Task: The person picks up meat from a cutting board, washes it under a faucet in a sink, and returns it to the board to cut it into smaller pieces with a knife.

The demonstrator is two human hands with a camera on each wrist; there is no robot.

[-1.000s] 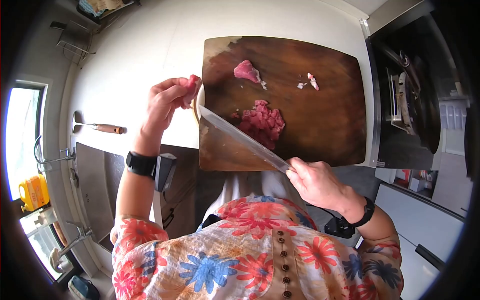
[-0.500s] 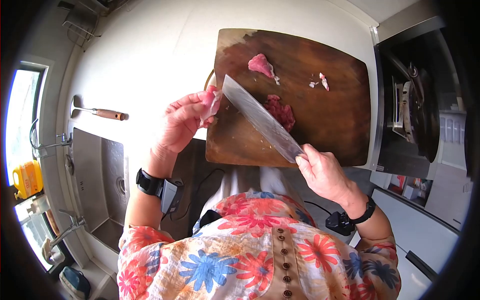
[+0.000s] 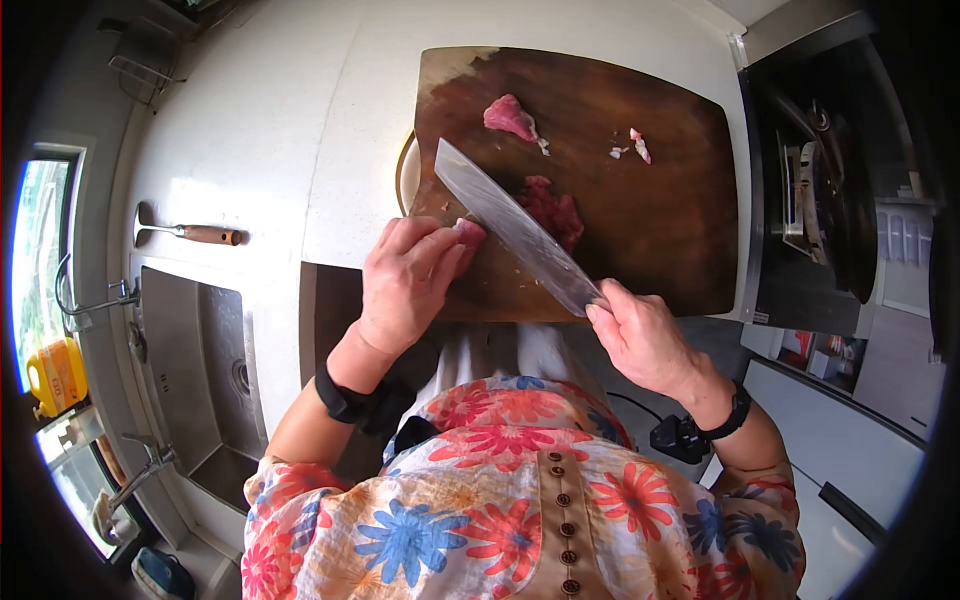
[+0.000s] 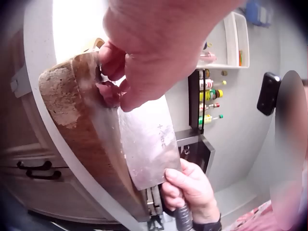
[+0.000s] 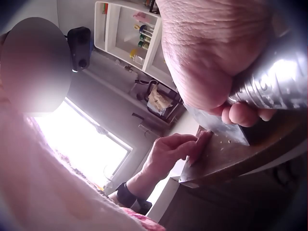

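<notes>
My left hand [image 3: 408, 275] holds a piece of raw meat [image 3: 468, 243] with its fingertips, low over the left front part of the wooden cutting board [image 3: 660, 230]. My right hand [image 3: 645, 338] grips the metal handle [image 5: 274, 84] of a cleaver [image 3: 515, 228]. The broad blade slants across the board, its far end up and to the left, just right of the held meat. Partly hidden behind the blade lies a heap of cut meat [image 3: 553, 212]. Farther back sit a larger pink chunk [image 3: 510, 117] and some white fatty scraps [image 3: 640, 147].
The rim of a pale round dish [image 3: 405, 175] shows beside the board's left edge. A wooden-handled spatula [image 3: 205, 235] lies on the white counter [image 3: 270, 130], behind the sink [image 3: 225, 350]. To the right is a stove with a dark pan [image 3: 850, 210].
My left hand has come right and down, bringing the meat from beyond the board's left edge to its front left. The cleaver has swung more upright, now covering part of the meat heap.
</notes>
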